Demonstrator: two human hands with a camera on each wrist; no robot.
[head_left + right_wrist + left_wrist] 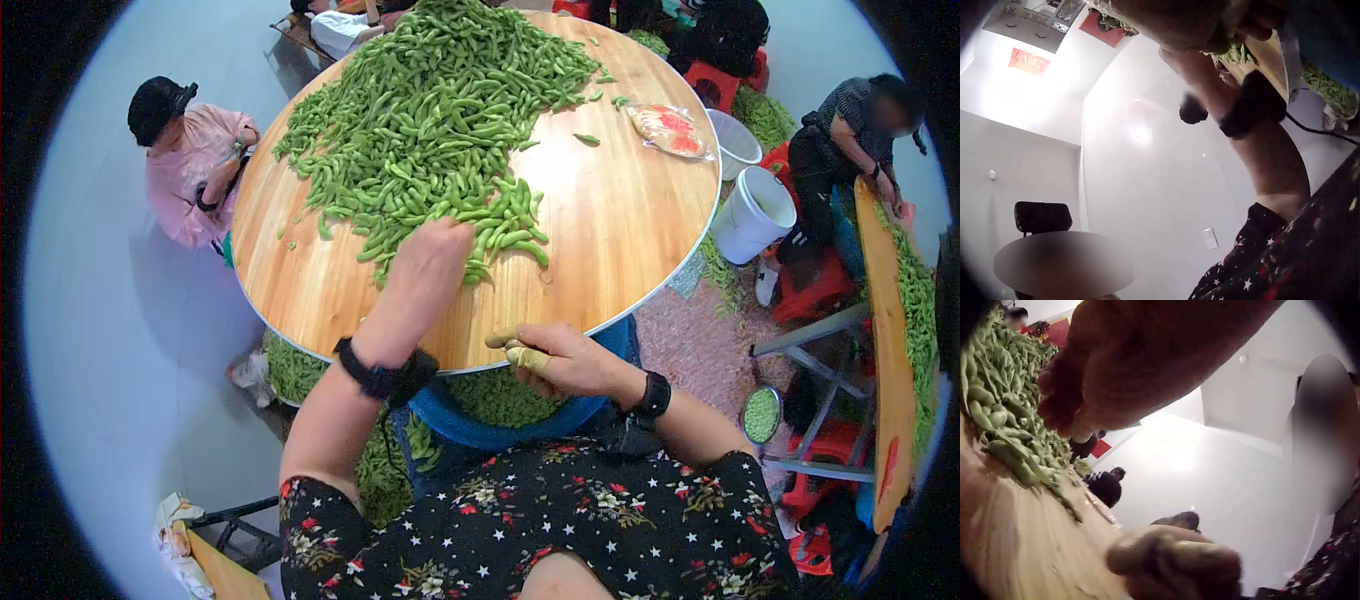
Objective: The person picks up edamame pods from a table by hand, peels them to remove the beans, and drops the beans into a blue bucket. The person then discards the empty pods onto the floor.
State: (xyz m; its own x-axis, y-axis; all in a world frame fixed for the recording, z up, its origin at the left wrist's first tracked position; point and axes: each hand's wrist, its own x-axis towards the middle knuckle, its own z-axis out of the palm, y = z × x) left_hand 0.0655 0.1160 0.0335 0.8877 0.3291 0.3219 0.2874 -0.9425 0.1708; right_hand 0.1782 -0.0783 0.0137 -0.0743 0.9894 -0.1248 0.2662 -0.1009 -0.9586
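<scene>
Round wooden table (640,230): landmark.

Item, green soybean pods (440,110): one large heap, across the table's far and middle part, thinning towards your side. Whole pods, by their look; a few strays (587,139) to the right of it.

Item, your left hand (430,265): over the table, at the heap's near edge, fingers curled. Whether it grips a pod, you cannot tell from here.

Item, your right hand (570,362): at the table's near rim, thumb and finger drawn close, yellowish finger covers (528,357) on. Its grasp, if any, is hidden.

Item, blue tub (450,430): below the table's near rim, holding small green pieces (500,400), probably loose beans.

Item, small bowl (762,414): to the right of the table, below its level, filled with pale green beans.

State of progress, judged: partly done, some beans already out; most of your heap is left.
</scene>
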